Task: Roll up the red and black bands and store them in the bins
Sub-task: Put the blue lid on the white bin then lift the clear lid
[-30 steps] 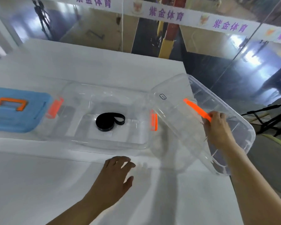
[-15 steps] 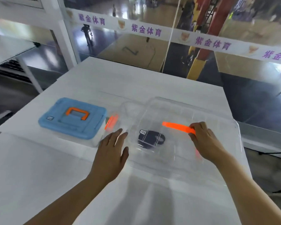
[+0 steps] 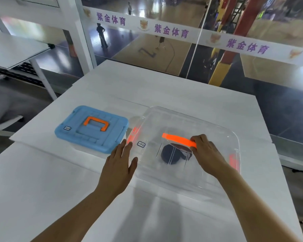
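The right hand [image 3: 205,151] holds the orange handle [image 3: 177,140] on the clear lid [image 3: 208,172]. The left hand [image 3: 120,163] lies flat and open beside the lid. A black band [image 3: 168,155] sits under the lid.

We read purple Chinese characters, 紫金体育, on a white banner [image 3: 173,30] that runs across the glass wall behind the table. The phrase shows three times in full, at the left, in the middle and at the right, and a fourth starts at the right edge, cut off by the frame. Between the phrases we see a small orange and yellow emblem [image 3: 144,24], too blurred to read. A small sticker [image 3: 67,128] sits on the blue lid and another sticker [image 3: 141,144] on the clear lid; their print is too small for us to make out.
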`<state>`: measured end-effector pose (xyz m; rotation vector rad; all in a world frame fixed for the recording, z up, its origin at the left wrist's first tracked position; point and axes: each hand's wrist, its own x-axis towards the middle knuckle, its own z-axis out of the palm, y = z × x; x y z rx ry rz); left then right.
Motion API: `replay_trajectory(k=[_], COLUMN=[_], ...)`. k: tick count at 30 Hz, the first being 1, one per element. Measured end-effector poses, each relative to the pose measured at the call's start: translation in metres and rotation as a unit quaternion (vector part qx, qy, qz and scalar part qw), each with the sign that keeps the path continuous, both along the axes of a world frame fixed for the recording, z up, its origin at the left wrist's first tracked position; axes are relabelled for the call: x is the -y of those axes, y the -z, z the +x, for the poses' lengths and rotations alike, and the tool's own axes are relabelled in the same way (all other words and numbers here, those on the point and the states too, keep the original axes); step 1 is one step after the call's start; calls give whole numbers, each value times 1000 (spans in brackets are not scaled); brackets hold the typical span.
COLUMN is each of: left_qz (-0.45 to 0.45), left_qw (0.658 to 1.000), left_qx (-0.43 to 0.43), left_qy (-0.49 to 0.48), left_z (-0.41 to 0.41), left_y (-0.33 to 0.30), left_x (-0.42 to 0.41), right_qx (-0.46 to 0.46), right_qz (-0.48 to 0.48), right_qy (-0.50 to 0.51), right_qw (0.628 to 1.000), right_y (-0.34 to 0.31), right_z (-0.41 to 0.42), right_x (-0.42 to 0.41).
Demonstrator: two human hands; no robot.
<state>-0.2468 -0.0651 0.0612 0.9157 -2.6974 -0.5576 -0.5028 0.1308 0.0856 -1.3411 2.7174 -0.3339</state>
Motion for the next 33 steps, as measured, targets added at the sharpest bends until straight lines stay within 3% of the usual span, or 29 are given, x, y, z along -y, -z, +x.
replay_trajectory(k=[16,22,28,31,33], left_qz=[50,178,271,385,459], left_qw=[991,983,959,902,851], left_qx=[-106,-33,-76,-138,-130], left_qy=[-71,-36,-39,-142,-221], left_z=[-32,-38,-41,-54,-65], left_y=[-13,11,7,-2,-2], left_x=[12,17,19,21,31], right_qx=[-58,-60,-58,-72,-35], right_qz=[-73,-138,-145,-144,-123], right_qy=[27,59,68,220,395], right_qw=[995,987,985,962,910], right_y=[26,44,44,33,25], right_z=[3,16,23,26,22], right_x=[-16,-16,-16,-35,-59])
